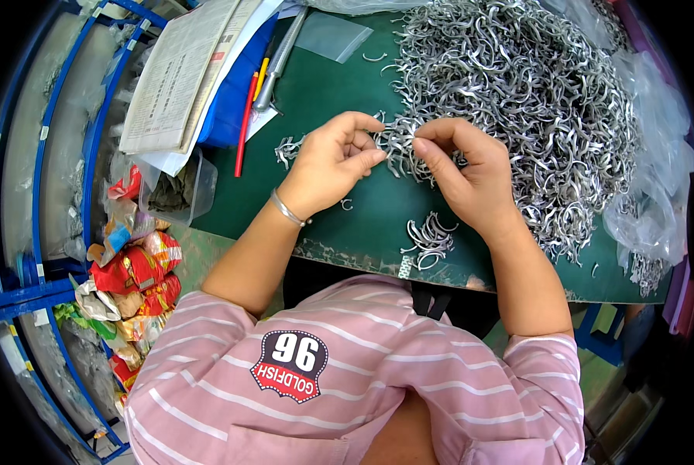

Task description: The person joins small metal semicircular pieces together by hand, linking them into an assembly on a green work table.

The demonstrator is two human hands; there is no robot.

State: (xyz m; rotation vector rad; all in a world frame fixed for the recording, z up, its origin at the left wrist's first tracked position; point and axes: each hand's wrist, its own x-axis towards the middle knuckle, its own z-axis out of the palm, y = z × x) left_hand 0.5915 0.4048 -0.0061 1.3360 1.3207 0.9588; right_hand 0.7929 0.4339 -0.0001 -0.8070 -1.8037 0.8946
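Observation:
A large heap of curved, silvery metal pieces (517,93) covers the right side of the green tabletop. My left hand (331,167) is at the heap's left edge, its thumb and forefinger curled around what looks like one small curved metal piece. Close by on the right, my right hand (471,170) has thumb and forefinger pinched together; whatever is between them is too small to make out. Loose metal pieces (397,143) lie between and behind both hands. A smaller pile of curved pieces (430,239) rests near the table's front edge, and a few others (286,150) lie left of my left hand.
Papers (178,77) rest on a blue holder at the back left, beside a red pencil (246,124) and a grey tapered rod (281,62). A clear plastic tub (200,186) sits at the left edge. Plastic sheeting (649,147) borders the heap. Blue shelving (37,194) stands left.

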